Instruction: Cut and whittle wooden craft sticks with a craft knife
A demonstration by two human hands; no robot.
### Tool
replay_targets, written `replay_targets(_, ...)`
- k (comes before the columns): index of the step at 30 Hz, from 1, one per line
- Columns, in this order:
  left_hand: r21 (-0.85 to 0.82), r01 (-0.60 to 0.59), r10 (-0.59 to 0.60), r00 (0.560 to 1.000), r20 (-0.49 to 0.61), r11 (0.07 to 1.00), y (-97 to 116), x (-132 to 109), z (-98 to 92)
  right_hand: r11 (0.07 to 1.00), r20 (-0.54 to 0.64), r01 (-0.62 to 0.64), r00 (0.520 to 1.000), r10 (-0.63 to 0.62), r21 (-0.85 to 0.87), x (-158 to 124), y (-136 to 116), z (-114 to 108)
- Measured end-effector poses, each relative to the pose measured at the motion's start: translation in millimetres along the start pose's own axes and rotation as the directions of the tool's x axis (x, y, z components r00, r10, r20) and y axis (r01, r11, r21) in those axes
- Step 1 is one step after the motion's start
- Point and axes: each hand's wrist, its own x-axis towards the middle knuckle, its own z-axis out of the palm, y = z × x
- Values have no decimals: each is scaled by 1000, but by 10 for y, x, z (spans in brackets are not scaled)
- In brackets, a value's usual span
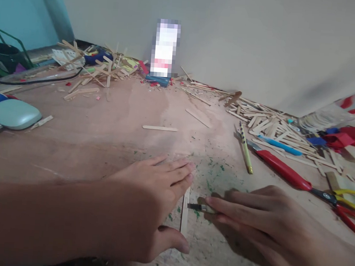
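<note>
My left hand [147,212] lies flat on the wooden board [110,136], fingers stretched out and thumb spread, pressing down a pale wooden stick [185,210] that runs away from me between fingertips and thumb. My right hand [268,224] is closed round a small utility knife [201,207]. Its short blade points left and sits right beside the stick's right edge, touching or nearly touching it. Most of the knife's handle is hidden under my fingers.
Red-handled pliers [287,171], a yellow pencil [245,152] and a blue pen [280,145] lie at the right by a heap of craft sticks [269,123]. Another stick pile [93,66] sits far left. A single stick [159,128] lies mid-board. A pale green case [11,113] is at the left edge.
</note>
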Motion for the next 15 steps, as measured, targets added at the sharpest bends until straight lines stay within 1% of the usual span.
replay_targets(7,9,-2,2,1000,14,1000,6,5,-48,1000,-13,10,1000,-9,14,86,-46,-26)
replay_targets(15,-6,8,-8,999,51,1000,5,24,-50,997,5,-38,999,38,64,44,-48,12)
